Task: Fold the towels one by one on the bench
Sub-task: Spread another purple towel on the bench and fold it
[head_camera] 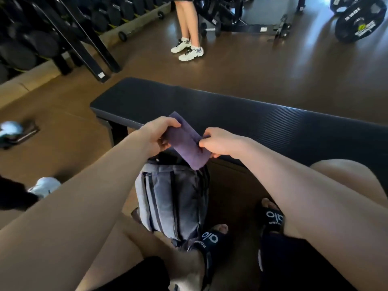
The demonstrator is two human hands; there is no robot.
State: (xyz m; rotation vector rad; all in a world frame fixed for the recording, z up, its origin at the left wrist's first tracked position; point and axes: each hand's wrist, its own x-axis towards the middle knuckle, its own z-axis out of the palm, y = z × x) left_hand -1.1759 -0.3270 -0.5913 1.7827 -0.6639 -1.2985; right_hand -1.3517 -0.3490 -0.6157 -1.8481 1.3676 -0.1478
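Both hands on one purple towel [184, 141], held in the air over the bag [172, 198], just short of the counter [241, 116]. Left hand [156, 136] has fingers curled over the towel's far end; right hand [218, 142] pinches the near edge between thumb and fingers. Towel looks bunched or rolled into a narrow strip, not flat yet.

Step in hand, my read: get it onto the counter and open it out. To do it well: carry it forward over the pad, lay it flat, pull corners square before the first fold, match edges, press the crease with a flat palm. Folding in mid-air will likely come out crooked.

Count:
- towels visible: 1 (more may be in the bag, can't see inside)
- counter: 1, nothing on it in view
- bag: 1, on the floor between the sandalled feet
- hands: 2, both busy
- another person standing beyond the counter, legs only.
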